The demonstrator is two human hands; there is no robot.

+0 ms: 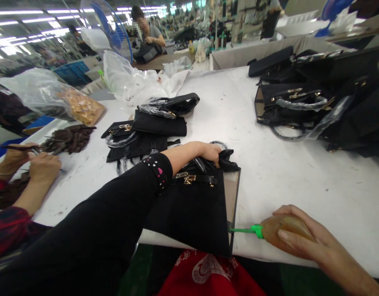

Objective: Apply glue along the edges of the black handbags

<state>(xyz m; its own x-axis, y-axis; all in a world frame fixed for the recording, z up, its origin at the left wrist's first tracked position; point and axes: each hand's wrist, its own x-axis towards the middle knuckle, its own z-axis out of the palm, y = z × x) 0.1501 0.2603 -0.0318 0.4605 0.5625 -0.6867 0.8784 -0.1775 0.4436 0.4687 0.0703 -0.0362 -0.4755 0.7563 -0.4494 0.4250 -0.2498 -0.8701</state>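
A black handbag (192,209) with gold clasp hardware lies on the white table in front of me, its open side edge facing right. My left hand (210,153) reaches across to the bag's top and is closed on the black material there; some fingers are hidden. In my right hand (314,246) is an amber squeeze bottle (272,231), fingers wrapped round it. The bottle's thin green nozzle (243,230) points left, its tip at the pale side panel (231,193) near the bag's lower corner. Whether liquid comes out cannot be seen.
More black handbags (160,123) are piled behind my left arm, and a larger heap (297,98) sits at right. Another person's hands (44,168) work over dark brown strips (70,137) at left. Plastic bags (127,82) and a blue fan (112,28) stand beyond.
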